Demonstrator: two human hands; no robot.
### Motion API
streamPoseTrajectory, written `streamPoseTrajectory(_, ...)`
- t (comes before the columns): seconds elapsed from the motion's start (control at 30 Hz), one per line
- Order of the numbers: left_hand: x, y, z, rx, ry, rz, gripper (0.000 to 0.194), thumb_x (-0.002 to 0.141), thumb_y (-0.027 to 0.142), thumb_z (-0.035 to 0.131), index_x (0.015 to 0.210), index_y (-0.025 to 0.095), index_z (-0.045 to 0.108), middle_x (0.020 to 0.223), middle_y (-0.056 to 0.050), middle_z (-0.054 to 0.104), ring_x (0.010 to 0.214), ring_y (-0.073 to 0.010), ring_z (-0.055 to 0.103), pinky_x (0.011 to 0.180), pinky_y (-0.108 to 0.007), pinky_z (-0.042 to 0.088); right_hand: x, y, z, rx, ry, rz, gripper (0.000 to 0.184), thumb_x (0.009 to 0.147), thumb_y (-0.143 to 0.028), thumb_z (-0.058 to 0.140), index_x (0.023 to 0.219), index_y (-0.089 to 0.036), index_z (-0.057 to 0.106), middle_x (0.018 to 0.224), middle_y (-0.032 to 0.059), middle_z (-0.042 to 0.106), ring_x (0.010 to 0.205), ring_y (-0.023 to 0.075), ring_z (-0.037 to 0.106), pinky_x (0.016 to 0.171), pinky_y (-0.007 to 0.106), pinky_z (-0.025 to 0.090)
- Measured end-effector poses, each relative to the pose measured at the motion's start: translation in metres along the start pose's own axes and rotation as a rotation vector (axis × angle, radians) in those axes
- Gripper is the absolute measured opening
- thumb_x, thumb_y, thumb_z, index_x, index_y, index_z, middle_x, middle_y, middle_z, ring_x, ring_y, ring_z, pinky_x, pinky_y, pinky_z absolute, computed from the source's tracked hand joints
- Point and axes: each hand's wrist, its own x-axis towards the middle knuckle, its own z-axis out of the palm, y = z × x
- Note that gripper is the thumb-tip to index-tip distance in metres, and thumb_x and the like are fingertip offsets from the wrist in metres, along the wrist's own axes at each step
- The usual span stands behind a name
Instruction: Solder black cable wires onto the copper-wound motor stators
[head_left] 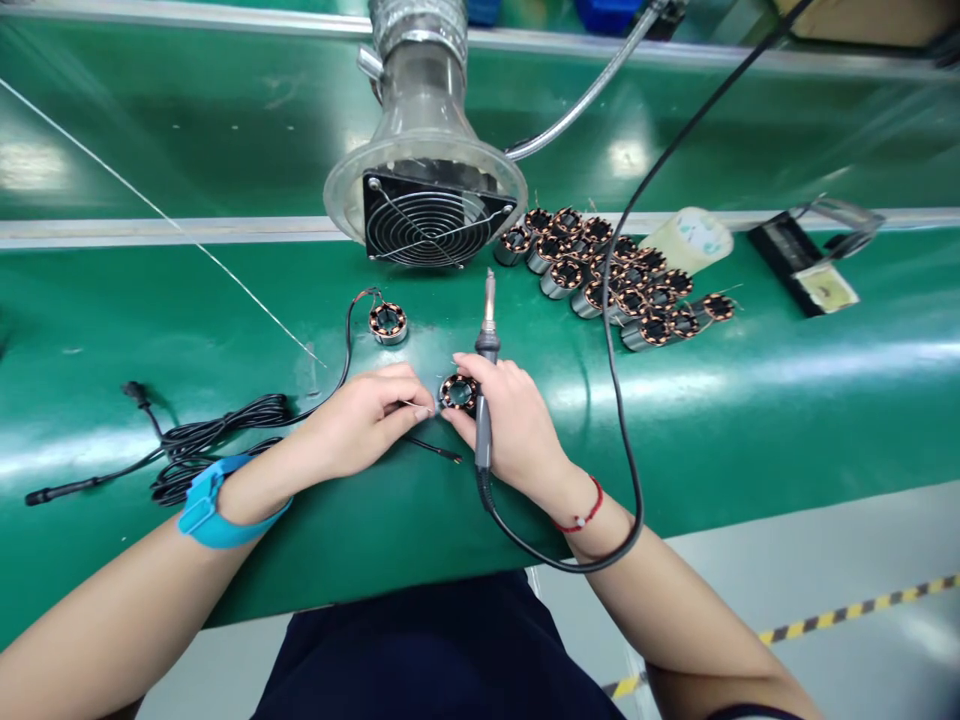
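Stators [632,299] sit back right, too bunched to count, plus one lone stator [389,337] by the fan [435,225] and one held stator [459,406] up front, gripped in the right hand [517,420] with one iron [483,432], left hand [371,415] just beside, pinching one thin wire [417,405] — held one's a dark ring, coppery windings around.

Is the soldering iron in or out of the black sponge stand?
Out. The soldering iron is in the right hand, well apart from the black sponge stand.
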Motion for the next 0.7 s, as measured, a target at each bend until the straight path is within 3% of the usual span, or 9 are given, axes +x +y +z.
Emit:
streamPoseTrajectory(0.07,0.001,0.0,-0.003,-0.055,-0.06,0.022,0.021,0.093,0.028,0.05,0.085,0.019,0.068,0.086,-0.002,0.062,0.082,-0.015,0.059,0.077,-0.027,0.045,0.0,0.0,-0.001,-0.017,-0.046,-0.064,0.046,0.09,-0.03,0.06,0.133,-0.019,0.047,0.101,0.0097,0.063,0.088,0.0269,0.054,0.076,0.04,0.046)
streamPoseTrajectory(0.13,0.001,0.0,-0.005,-0.06,-0.046,0.026,0.021,0.093,0.029,0.052,0.085,0.02,0.069,0.087,-0.002,0.063,0.083,-0.0154,0.06,0.078,-0.027,0.045,-0.001,0.001,-0.002,-0.009,-0.085,-0.12,0.044,0.093,-0.031,0.056,0.134,-0.02,0.046,0.1,0.0085,0.062,0.088,0.0256,0.053,0.076,0.038,0.044)
streamPoseTrajectory(0.3,0.001,-0.004,-0.011,-0.021,0.243,-0.075,0.02,0.09,0.032,0.055,0.084,0.018,0.068,0.082,-0.002,0.061,0.076,-0.0151,0.055,0.073,-0.028,0.043,-0.002,0.004,-0.005,0.047,-0.112,-0.159,0.044,0.094,-0.026,0.055,0.137,-0.021,0.043,0.106,0.0088,0.063,0.095,0.0248,0.054,0.08,0.037,0.042)
streamPoseTrajectory(0.37,-0.001,-0.004,-0.011,-0.03,0.268,-0.132,0.021,0.09,0.034,0.055,0.086,0.018,0.067,0.083,-0.002,0.061,0.073,-0.0144,0.053,0.07,-0.027,0.042,-0.002,0.006,-0.007,0.067,-0.111,-0.152,0.044,0.094,-0.023,0.054,0.137,-0.022,0.043,0.11,0.0091,0.064,0.098,0.0249,0.054,0.082,0.038,0.042)
streamPoseTrajectory(0.47,-0.006,-0.002,-0.004,0.045,0.002,-0.107,0.02,0.09,0.036,0.055,0.091,0.02,0.067,0.089,-0.002,0.062,0.075,-0.0155,0.056,0.071,-0.028,0.043,-0.001,0.012,-0.009,0.082,-0.094,-0.134,0.045,0.093,-0.021,0.053,0.136,-0.022,0.042,0.114,0.0097,0.064,0.102,0.0255,0.055,0.085,0.04,0.044)
streamPoseTrajectory(0.57,-0.01,0.002,0.008,0.275,-0.246,-0.048,0.018,0.089,0.033,0.055,0.1,0.022,0.065,0.1,-0.004,0.06,0.083,-0.0191,0.058,0.073,-0.031,0.042,0.0,0.017,-0.013,0.13,-0.092,-0.132,0.049,0.09,-0.017,0.054,0.137,-0.021,0.04,0.121,0.0104,0.063,0.109,0.0258,0.055,0.091,0.042,0.045)
streamPoseTrajectory(0.63,-0.011,0.005,0.014,0.376,-0.276,-0.035,0.015,0.091,0.029,0.051,0.097,0.021,0.063,0.1,-0.005,0.059,0.082,-0.0198,0.058,0.07,-0.032,0.041,0.0,0.018,-0.016,0.192,-0.086,-0.142,0.055,0.085,-0.011,0.055,0.137,-0.021,0.039,0.128,0.0104,0.061,0.116,0.0254,0.054,0.098,0.044,0.044)
streamPoseTrajectory(0.7,-0.01,0.007,0.015,0.335,-0.227,-0.037,0.015,0.092,0.028,0.048,0.09,0.02,0.062,0.096,-0.004,0.06,0.081,-0.0189,0.057,0.07,-0.031,0.04,-0.001,0.017,-0.019,0.268,-0.031,-0.147,0.059,0.082,-0.007,0.053,0.137,-0.022,0.038,0.13,0.0092,0.061,0.121,0.0243,0.054,0.102,0.045,0.043)
